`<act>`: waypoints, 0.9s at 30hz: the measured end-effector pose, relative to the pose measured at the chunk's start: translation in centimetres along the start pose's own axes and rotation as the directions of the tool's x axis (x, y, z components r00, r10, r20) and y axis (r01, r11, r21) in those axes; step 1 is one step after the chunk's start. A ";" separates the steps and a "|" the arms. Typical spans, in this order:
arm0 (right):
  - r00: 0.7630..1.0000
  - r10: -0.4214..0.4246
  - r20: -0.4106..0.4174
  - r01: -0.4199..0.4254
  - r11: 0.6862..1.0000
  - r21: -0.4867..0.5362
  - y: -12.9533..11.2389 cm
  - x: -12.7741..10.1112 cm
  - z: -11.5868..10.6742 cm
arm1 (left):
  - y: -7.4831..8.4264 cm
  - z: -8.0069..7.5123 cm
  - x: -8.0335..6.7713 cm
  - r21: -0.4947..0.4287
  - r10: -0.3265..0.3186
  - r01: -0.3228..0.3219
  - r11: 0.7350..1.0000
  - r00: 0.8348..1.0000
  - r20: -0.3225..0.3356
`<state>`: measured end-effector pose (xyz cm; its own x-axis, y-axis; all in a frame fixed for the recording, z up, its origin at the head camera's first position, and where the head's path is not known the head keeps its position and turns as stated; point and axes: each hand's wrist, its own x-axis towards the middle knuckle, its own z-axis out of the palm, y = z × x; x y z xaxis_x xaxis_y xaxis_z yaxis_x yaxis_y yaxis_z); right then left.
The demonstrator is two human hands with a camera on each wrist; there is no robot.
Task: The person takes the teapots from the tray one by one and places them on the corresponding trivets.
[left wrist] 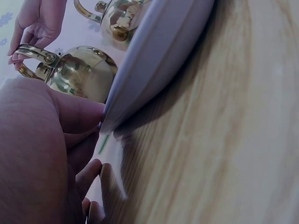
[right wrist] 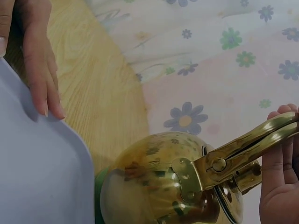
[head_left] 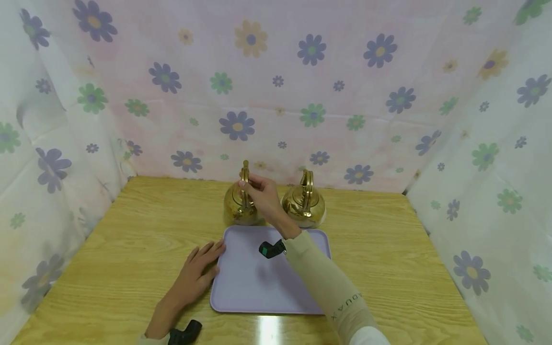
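Two shiny gold kettles stand side by side behind a pale lilac tray [head_left: 250, 290]. My right hand [head_left: 267, 199] holds the raised handle of the left kettle [head_left: 236, 211], thumb in front and fingers behind. In the right wrist view that kettle [right wrist: 154, 158] sits close to the tray's rim, its lid partly covered by the handle. My left hand [head_left: 194, 275] touches the tray's left edge with fingers stretched forward; in the left wrist view its thumb [left wrist: 81, 114] lies against the rim. The right kettle [head_left: 297, 211] stands untouched, handle up.
All of it stands on a light wood-grain table [head_left: 388, 268]. A flower-print cloth [head_left: 280, 96] hangs behind and at both sides. A green edge [right wrist: 99, 186] shows beneath the left kettle. Black wrist devices, one of them over the tray [head_left: 271, 249], hang at both wrists.
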<state>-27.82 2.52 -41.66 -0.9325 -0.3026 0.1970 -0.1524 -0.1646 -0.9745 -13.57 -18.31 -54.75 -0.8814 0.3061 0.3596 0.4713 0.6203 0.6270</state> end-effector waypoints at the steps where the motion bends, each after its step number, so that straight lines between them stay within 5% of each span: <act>1: 1.000 0.001 -0.001 -0.001 1.000 -0.007 0.0 0.1 0.0 | 0.0 0.0 0.0 0.003 0.003 -0.003 1.000 1.000 -0.002; 27: 0.997 -0.008 -0.083 0.010 1.000 0.027 1.2 1.6 -0.3 | -0.3 0.2 0.1 0.011 -0.004 0.004 1.000 1.000 -0.010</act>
<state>-29.63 2.08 -42.56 -0.9551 -0.2228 0.1953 -0.1531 -0.1932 -0.9691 -13.76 -18.33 -55.01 -0.8831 0.2963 0.3639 0.4670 0.6299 0.6206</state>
